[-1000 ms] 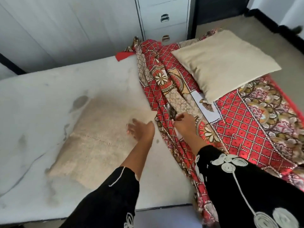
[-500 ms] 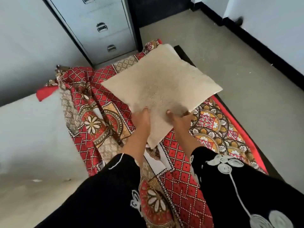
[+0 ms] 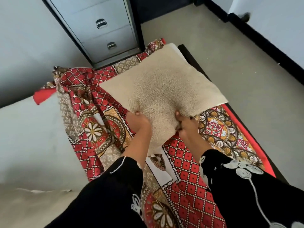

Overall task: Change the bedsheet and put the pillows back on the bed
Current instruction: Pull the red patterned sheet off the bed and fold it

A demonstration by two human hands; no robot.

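A beige woven pillow [image 3: 164, 89] lies on the red patterned bedsheet [image 3: 185, 170], which is bunched in folds toward the middle of the bed. My left hand [image 3: 139, 124] grips the pillow's near edge on the left. My right hand [image 3: 185, 125] grips the same edge on the right, its fingers curled into the fabric. The bare whitish mattress [image 3: 29, 137] shows on the left where the sheet is pulled back. A corner of a second beige pillow [image 3: 24, 206] lies at the lower left.
A grey metal drawer cabinet [image 3: 102, 28] stands against the wall behind the bed. Beige floor [image 3: 246, 66] runs along the bed's right side, with a black skirting line at the far right wall.
My view and both hands moved from the pillow on the bare mattress to the pillow on the sheet. Both hands now grip its near edge, and its fabric is dented there.
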